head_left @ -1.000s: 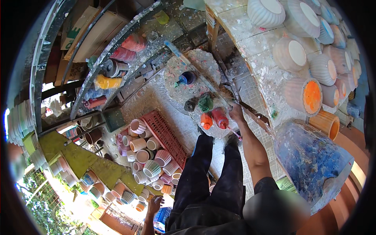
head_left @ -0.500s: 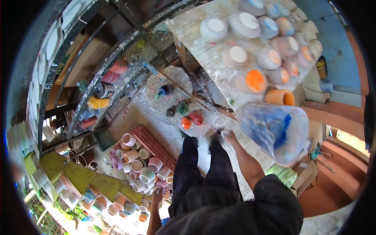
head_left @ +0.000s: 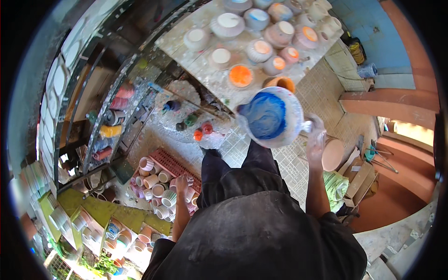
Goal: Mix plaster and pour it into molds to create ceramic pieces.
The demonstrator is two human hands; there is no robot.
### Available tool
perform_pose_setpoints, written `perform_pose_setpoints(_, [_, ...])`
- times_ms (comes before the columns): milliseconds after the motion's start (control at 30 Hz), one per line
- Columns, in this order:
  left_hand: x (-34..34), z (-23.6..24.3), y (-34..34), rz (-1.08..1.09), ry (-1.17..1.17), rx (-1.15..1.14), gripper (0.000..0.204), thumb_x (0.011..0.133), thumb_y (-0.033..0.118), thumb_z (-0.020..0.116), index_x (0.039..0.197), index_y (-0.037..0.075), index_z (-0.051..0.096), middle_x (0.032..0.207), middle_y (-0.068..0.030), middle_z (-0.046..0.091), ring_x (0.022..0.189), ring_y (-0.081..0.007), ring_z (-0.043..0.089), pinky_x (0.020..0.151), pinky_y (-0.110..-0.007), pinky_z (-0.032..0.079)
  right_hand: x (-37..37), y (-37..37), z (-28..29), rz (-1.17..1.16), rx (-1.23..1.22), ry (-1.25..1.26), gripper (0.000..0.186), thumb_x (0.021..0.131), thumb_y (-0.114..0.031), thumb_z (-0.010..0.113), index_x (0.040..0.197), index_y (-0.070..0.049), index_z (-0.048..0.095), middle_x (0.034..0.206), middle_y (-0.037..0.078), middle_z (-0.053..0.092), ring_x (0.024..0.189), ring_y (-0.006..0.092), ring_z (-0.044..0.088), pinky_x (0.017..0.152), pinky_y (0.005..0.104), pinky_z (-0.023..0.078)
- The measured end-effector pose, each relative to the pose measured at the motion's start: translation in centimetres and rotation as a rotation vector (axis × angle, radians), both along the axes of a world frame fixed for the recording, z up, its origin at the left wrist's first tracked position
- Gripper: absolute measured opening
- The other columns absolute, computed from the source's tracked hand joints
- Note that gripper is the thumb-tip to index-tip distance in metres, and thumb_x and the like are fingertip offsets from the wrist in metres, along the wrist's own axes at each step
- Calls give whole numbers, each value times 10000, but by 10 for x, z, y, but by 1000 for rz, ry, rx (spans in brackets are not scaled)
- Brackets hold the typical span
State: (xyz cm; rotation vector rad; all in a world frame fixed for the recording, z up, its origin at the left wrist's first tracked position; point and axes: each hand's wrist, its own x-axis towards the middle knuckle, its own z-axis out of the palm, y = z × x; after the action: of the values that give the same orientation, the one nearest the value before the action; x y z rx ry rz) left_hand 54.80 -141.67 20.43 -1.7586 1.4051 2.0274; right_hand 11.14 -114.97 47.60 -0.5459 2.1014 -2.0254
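My right hand [head_left: 317, 136] is closed round the handle of a white jug [head_left: 294, 109]. Thick blue paint [head_left: 267, 115] coats the inside of the jug and streaks its wall. The jug's mouth faces up toward me, beside the near corner of the worktable; whether it touches the table is hidden. Just past its rim lies an orange ribbed pot [head_left: 281, 84]. My left hand [head_left: 182, 181] hangs low on the left, in front of stacked ribbed pots [head_left: 163, 190]; its fingers are too small to make out.
On the worktable [head_left: 189, 58] several pots stand upside down, some with orange bases. Paint bottles [head_left: 198, 135] stand on a spattered surface ahead. A red crate [head_left: 173, 163], shelves [head_left: 109, 112], a round pinkish stool-like top [head_left: 332, 154] and cardboard boxes [head_left: 357, 179] surround me.
My right hand has risen and moved right from near my knees, and now holds the jug, which it was apart from. My left hand has moved forward. The view has shifted right.
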Motion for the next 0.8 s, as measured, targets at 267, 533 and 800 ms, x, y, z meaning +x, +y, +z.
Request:
perform_pose_setpoints(267, [-148,104,72,426,142,3,237,929,224,427,1011,26,528,883,-120,617,763,-210,625,658,-334,523,-89,12,-23,962,-13,-253,398,765,-384,668,768,7,592,711,75,585,640,162,560,601,296,427])
perform_pose_setpoints(533, [-290,184,153,236,288,-627,363,915,173,472,1217,-28,449,1113,-108,576,1017,-200,539,889,-299,408,-85,-2,-42,1053,-129,-91,194,737,-169,667,686,7,604,601,112,576,530,233,541,514,315,389])
perform_pose_setpoints(800, [-310,180,160,626,605,-204,500,931,220,443,1366,35,282,1325,-79,410,1179,-195,430,986,-339,362,-74,-5,-43,858,-92,100,228,741,-245,714,824,-38,669,718,72,599,657,183,527,640,328,391])
